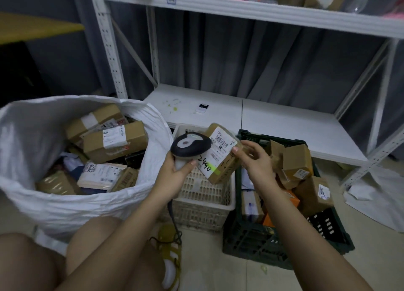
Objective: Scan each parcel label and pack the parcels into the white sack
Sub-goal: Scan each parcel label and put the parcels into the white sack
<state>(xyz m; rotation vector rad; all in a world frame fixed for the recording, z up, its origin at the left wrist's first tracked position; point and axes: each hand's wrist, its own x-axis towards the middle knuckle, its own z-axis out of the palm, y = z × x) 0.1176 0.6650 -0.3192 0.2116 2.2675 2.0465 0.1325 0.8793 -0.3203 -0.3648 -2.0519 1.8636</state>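
1. The parcel (220,153), a small brown box with its label up, hangs over the white basket (204,194), pinched at its right edge by the right hand (253,159).
2. The left hand (175,170) is wrapped round the scanner (190,145), whose head overlaps the label.
3. Judged step: scanning; next, the parcel goes left into the white sack (43,120), already well filled.
4. More parcels wait in the dark crate (273,242) on the tiled floor, below a white shelf rack (240,13).

white shelving (240,11), grey curtain (229,57)
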